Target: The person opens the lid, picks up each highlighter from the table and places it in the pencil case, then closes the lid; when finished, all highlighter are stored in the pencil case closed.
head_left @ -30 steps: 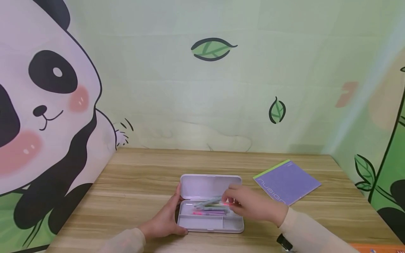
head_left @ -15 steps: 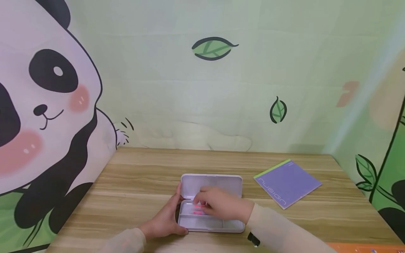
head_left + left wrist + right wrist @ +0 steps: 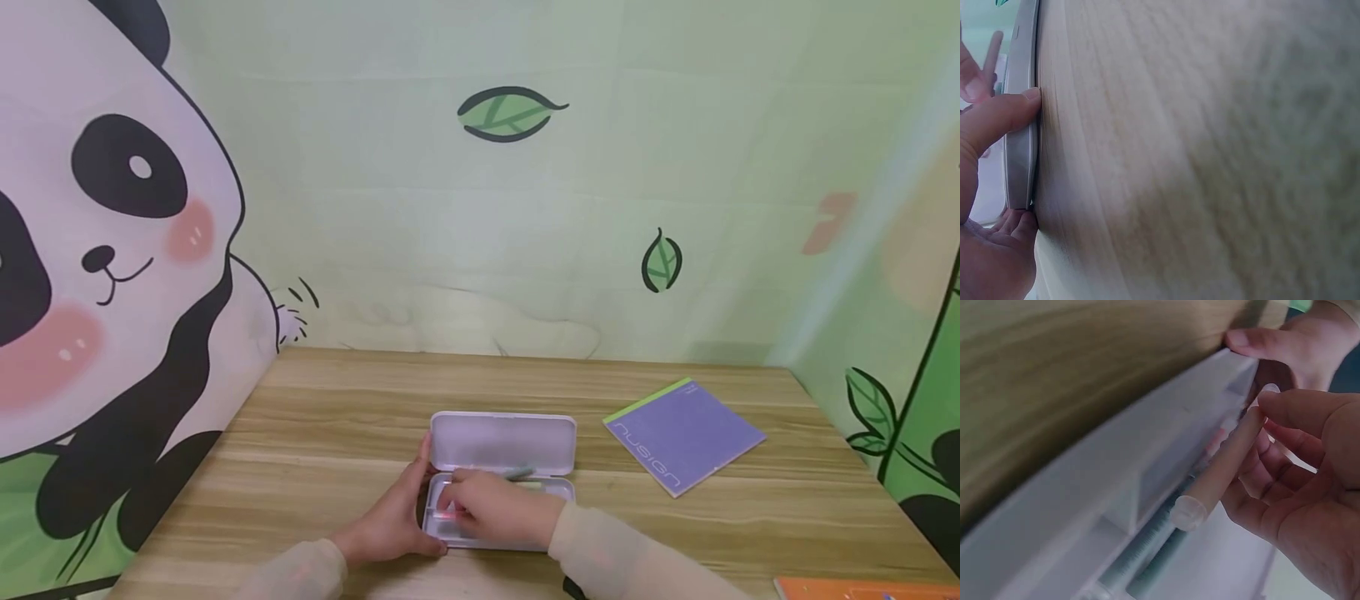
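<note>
A pale pencil case (image 3: 504, 443) lies on the table with its lid raised behind. My left hand (image 3: 390, 518) grips its left end, the thumb on the front wall (image 3: 1019, 156) in the left wrist view. Over the tray, my right hand (image 3: 501, 505) pinches a pinkish pen (image 3: 1225, 464) by one end, between thumb and fingers. In the right wrist view, this pen hangs tilted above the case, and teal pens (image 3: 1147, 550) lie behind a divider (image 3: 1124, 509). The right hand hides much of the tray in the head view.
A purple notebook (image 3: 686, 437) with a green spine lies on the table (image 3: 345, 417) to the right of the case. The edge of an orange object (image 3: 847, 588) shows at the lower right. A printed panda backdrop (image 3: 375, 183) stands behind.
My right hand has moved left from the case's right end, then slightly toward the front compartment, with a pink-ended pen. My left hand stays on the case's left end.
</note>
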`<state>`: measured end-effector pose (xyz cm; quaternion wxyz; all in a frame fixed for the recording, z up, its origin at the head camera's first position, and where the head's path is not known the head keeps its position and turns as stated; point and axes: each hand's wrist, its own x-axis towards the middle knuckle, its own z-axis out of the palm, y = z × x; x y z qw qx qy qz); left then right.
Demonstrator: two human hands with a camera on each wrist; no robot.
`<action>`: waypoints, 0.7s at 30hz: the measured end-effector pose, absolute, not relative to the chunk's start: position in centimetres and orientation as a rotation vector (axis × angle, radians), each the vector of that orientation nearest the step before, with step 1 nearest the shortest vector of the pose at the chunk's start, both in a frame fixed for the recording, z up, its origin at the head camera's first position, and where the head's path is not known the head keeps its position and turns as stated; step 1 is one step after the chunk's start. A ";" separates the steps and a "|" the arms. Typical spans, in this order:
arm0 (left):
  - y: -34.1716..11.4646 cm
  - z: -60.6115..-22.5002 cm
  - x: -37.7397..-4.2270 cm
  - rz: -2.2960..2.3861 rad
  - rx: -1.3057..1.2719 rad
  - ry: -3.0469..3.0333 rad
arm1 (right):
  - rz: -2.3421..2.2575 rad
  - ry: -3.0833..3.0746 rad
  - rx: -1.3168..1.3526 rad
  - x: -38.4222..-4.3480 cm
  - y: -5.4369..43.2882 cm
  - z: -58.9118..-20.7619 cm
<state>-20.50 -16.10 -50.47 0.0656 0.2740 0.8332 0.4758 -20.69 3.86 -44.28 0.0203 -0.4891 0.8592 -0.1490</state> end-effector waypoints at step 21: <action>-16.0 -50.7 -20.6 1.493 0.820 2.469 | -0.681 2.692 -1.399 -19.9 10.8 -42.3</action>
